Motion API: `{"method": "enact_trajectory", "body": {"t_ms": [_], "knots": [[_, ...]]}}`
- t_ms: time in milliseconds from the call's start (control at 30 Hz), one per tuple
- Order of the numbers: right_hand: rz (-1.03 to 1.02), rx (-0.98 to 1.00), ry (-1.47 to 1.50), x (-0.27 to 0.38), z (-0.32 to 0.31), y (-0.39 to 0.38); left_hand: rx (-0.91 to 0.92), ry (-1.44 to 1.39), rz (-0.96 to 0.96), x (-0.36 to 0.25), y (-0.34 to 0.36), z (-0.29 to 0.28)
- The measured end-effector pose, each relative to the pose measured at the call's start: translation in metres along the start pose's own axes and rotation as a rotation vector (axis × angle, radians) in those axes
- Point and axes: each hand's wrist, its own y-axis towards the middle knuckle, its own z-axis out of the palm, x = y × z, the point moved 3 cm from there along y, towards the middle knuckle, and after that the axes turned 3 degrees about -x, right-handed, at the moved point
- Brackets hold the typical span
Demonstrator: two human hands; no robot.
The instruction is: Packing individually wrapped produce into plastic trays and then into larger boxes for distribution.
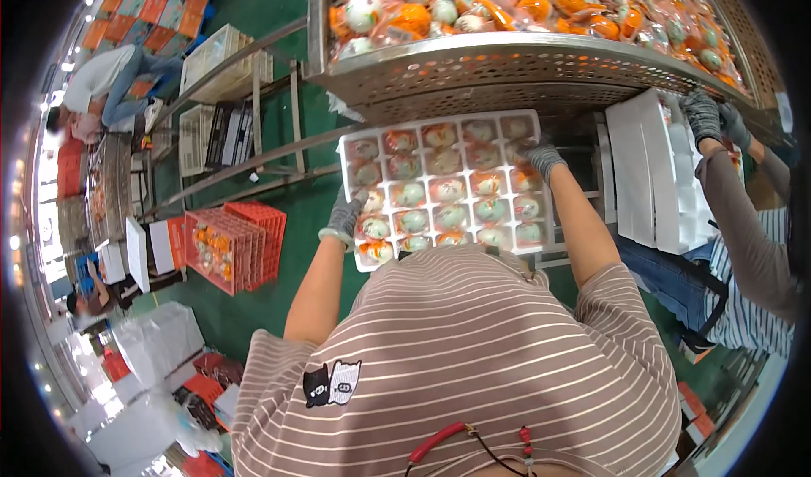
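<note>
White foam tray (356, 260), divided into compartments, lies in front of the person's torso, just below a perforated steel bin (507, 63). In its near part, wrapped eggs (410, 194), pale with patches of orange and covered in clear film, sit in rows. Across its far part runs a white grid (460, 174) with wider cells, out of line with the near rows, and more eggs show dimly there; whether this grid is a separate piece cannot be told.

The left hand (341, 218), in a grey knit glove, holds the tray's left side, fingers partly hidden by the edge. The right hand (542, 159), gloved alike, holds the right side near the far corner, fingers bent onto the rim.

Beyond the tray, the steel bin is heaped with similar wrapped eggs. To the right, a co-worker in grey sleeves (743, 215) has both gloved hands near the bin's edge, above an upright white foam panel (638, 173). To the left, well apart from the tray, a red plastic crate (247, 261) on the green floor (312, 223) contains more wrapped eggs. Farther left, a person in a white top (97, 76) bends forward.
</note>
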Motion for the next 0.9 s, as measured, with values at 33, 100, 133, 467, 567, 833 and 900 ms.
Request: {"method": "enact_trajectory", "body": {"t_ms": [33, 100, 133, 467, 567, 833, 900], "knots": [[0.029, -0.107, -0.025, -0.004, 0.005, 0.004, -0.006, 0.008, 0.003, -0.001, -0.001, 0.002], [0.046, -0.316, -0.048, -0.005, 0.01, 0.007, -0.006, 0.013, 0.008, -0.01, -0.005, 0.004], [0.045, -0.384, -0.05, -0.006, 0.016, 0.005, -0.005, 0.008, 0.003, -0.002, 0.0, 0.0], [-0.048, -0.335, 0.059, -0.019, 0.006, -0.024, 0.129, -0.196, 0.112, 0.018, -0.009, 0.0], [-0.017, -0.166, 0.19, -0.02, -0.001, -0.028, 0.143, -0.118, 0.202, 0.017, -0.006, -0.001], [-0.634, -0.572, -0.544, 0.056, 0.051, -0.117, 0.221, 0.063, 0.117, 0.047, -0.048, -0.004], [-0.461, -0.359, -0.653, 0.074, 0.066, -0.129, 0.153, 0.001, 0.056, 0.048, -0.061, 0.001]]}}
